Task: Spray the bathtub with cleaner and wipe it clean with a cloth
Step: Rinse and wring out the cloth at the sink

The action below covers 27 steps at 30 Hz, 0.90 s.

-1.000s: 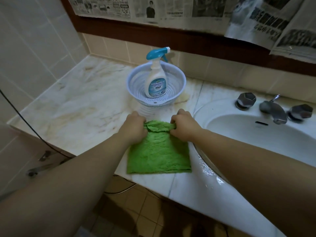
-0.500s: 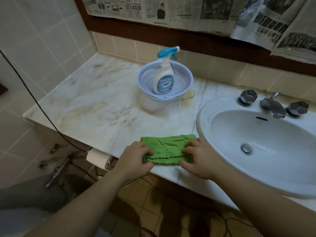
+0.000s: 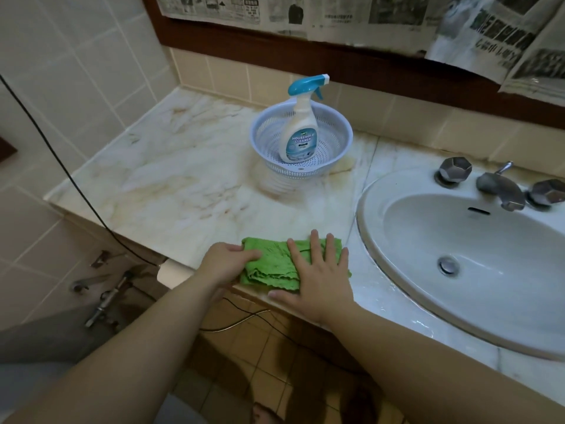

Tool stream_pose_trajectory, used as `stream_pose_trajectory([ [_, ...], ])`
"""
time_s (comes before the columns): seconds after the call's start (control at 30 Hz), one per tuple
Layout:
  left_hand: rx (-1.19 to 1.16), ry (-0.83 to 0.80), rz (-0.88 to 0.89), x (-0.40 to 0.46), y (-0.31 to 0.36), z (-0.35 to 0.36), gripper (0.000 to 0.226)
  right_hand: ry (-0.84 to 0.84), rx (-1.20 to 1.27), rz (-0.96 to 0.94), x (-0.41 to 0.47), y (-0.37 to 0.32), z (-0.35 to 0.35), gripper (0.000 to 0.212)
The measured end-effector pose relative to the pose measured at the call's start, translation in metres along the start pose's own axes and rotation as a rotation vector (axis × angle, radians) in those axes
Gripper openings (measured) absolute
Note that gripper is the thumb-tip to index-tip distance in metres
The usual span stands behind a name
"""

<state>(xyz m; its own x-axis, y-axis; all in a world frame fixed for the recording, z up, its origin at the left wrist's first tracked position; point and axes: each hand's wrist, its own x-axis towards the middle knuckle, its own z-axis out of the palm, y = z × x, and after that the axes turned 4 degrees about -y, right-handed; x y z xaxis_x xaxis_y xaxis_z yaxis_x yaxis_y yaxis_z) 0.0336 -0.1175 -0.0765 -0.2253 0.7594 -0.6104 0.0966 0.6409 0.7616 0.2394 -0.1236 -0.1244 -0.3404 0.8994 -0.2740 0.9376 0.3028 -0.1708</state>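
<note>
A folded green cloth point(image 3: 272, 264) lies at the front edge of the marble counter point(image 3: 171, 191). My right hand point(image 3: 318, 270) lies flat on its right half with fingers straight and spread. My left hand point(image 3: 227, 264) holds the cloth's left end, thumb on top and fingers hidden beneath. A white spray bottle of household cleaner point(image 3: 301, 130) with a blue trigger stands upright in a pale blue perforated basket point(image 3: 333, 139) at the back of the counter. No bathtub is visible.
A white sink point(image 3: 458, 240) with a metal tap point(image 3: 501, 191) sits to the right. A black cable point(image 3: 61, 166) crosses the left wall tiles. Newspaper point(image 3: 367, 13) covers the mirror above. A toilet roll point(image 3: 171, 273) hangs under the counter edge.
The cloth has been folded in half toward the counter's front edge. My right hand went from pinching the cloth to lying flat on it. The view pulled back and left.
</note>
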Motion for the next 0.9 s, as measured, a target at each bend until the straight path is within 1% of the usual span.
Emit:
stream_pose_trajectory([
  [0.03, -0.111, -0.031, -0.047, -0.003, 0.002, -0.002, 0.025, 0.006, 0.004, -0.005, 0.001, -0.003, 0.0, 0.115],
  [0.07, -0.145, -0.04, -0.062, -0.003, 0.004, -0.002, 0.031, 0.006, 0.008, -0.011, 0.001, -0.004, 0.0, 0.114],
  [0.1, -0.127, -0.026, -0.048, -0.003, 0.007, 0.001, 0.037, -0.004, 0.019, -0.016, 0.003, -0.004, 0.0, 0.115],
  [0.17, -0.005, 0.018, 0.037, -0.007, 0.021, 0.015, 0.057, -0.042, 0.068, -0.047, 0.005, 0.003, -0.003, 0.117],
  [0.23, 0.08, 0.048, 0.139, -0.015, 0.04, 0.036, 0.075, -0.089, 0.146, -0.102, 0.006, 0.017, -0.01, 0.127],
  [0.27, 0.138, 0.047, 0.181, -0.017, 0.047, 0.048, 0.079, -0.101, 0.188, -0.113, 0.004, 0.028, -0.015, 0.134],
  [0.3, 0.207, 0.04, 0.229, -0.018, 0.053, 0.062, 0.077, -0.096, 0.218, -0.104, 0.0, 0.04, -0.019, 0.141],
  [0.37, 0.354, 0.025, 0.288, -0.016, 0.061, 0.088, 0.066, -0.062, 0.244, -0.052, -0.011, 0.066, -0.025, 0.148],
  [0.4, 0.419, 0.009, 0.293, -0.014, 0.062, 0.1, 0.061, -0.05, 0.252, -0.033, -0.017, 0.078, -0.027, 0.149],
  [0.47, 0.571, -0.079, 0.277, -0.009, 0.056, 0.12, 0.052, -0.034, 0.265, -0.037, -0.026, 0.093, -0.028, 0.147],
  [0.53, 0.718, -0.17, 0.314, -0.004, 0.046, 0.131, 0.033, -0.02, 0.277, -0.059, -0.03, 0.098, -0.03, 0.144],
  [0.57, 0.713, -0.196, 0.325, -0.001, 0.042, 0.131, 0.023, -0.01, 0.286, -0.07, -0.03, 0.098, -0.031, 0.143],
  [0.6, 0.643, -0.222, 0.32, 0.001, 0.039, 0.127, 0.018, 0.002, 0.296, -0.084, -0.029, 0.098, -0.032, 0.141],
  [0.63, 0.55, -0.24, 0.32, 0.001, 0.038, 0.121, 0.017, 0.013, 0.31, -0.1, -0.028, 0.096, -0.033, 0.138],
  [0.67, 0.482, -0.223, 0.327, 0.003, 0.036, 0.112, 0.018, 0.018, 0.333, -0.115, -0.027, 0.093, -0.034, 0.134],
  [0.7, 0.452, -0.172, 0.354, 0.005, 0.034, 0.103, 0.019, 0.019, 0.368, -0.122, -0.025, 0.09, -0.034, 0.126],
  [0.77, 0.551, 0.009, 0.411, 0.007, 0.029, 0.085, 0.021, 0.035, 0.448, -0.101, -0.02, 0.081, -0.034, 0.106],
  [0.8, 0.605, 0.058, 0.39, 0.008, 0.025, 0.078, 0.027, 0.054, 0.477, -0.075, -0.016, 0.075, -0.033, 0.097],
  [0.87, 0.637, 0.016, 0.269, 0.01, 0.017, 0.072, 0.045, 0.099, 0.504, -0.018, -0.01, 0.065, -0.03, 0.087],
  [0.9, 0.617, -0.036, 0.221, 0.013, 0.013, 0.073, 0.048, 0.11, 0.511, 0.0, -0.007, 0.06, -0.027, 0.087],
])
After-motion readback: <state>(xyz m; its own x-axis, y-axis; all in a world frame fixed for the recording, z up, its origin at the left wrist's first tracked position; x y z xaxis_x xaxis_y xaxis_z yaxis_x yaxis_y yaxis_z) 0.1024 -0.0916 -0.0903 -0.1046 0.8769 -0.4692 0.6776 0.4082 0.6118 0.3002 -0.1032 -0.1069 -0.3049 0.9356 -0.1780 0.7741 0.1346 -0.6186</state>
